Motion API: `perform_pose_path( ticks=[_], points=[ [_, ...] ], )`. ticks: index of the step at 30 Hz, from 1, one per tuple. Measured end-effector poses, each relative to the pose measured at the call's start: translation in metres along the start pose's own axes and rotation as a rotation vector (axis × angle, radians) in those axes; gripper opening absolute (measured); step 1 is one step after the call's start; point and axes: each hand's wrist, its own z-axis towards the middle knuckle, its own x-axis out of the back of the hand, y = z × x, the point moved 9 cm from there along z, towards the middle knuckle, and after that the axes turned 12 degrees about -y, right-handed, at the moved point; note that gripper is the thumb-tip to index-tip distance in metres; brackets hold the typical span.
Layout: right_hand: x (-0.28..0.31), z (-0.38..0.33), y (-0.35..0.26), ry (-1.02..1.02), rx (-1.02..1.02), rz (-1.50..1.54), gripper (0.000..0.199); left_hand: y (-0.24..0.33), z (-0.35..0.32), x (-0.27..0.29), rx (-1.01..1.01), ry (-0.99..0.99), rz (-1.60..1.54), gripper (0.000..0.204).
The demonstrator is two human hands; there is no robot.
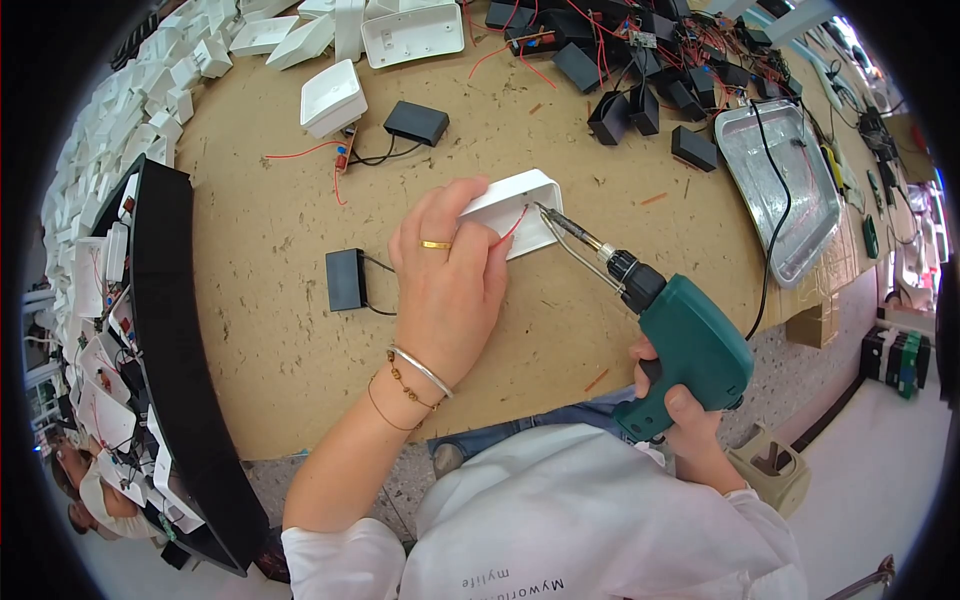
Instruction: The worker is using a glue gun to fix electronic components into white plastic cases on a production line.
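My left hand [450, 270] is closed on a white plastic housing [520, 190] and the red wire [516, 226] that runs into it. In my right hand [680, 405] is a green soldering gun [697, 345], gripped by its handle with a finger at the trigger. Its metal tip [541, 208] meets the inside of the housing near the end of the red wire. A black box [346, 280] with black leads lies just left of my left wrist, and the leads pass under that hand.
Another white housing [333, 98], a small red circuit board [343, 155] and a black box [417, 122] lie farther back. White housings are heaped at the far left, black boxes with red wires at the far right. A black bin [165, 300] stands left, a metal tray [735, 150] right.
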Motion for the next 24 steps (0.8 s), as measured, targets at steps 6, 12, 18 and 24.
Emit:
perform_pose_path(
  ticks=[6,12,18,24],
  points=[
    [-0.001,0.000,0.000,0.001,-0.011,-0.008,0.057,-0.005,-0.001,0.000,0.026,0.007,-0.078,0.014],
    [0.000,0.001,0.000,-0.001,-0.010,0.003,0.058,-0.009,-0.001,0.004,0.031,0.033,-0.228,0.013],
    [0.000,0.000,0.000,-0.003,-0.007,0.013,0.058,0.005,0.006,0.018,-0.044,0.030,-0.008,0.009],
    [0.000,-0.001,0.002,-0.008,-0.017,0.016,0.058,0.009,0.020,0.007,-0.086,-0.022,-0.086,0.011]
  ],
)
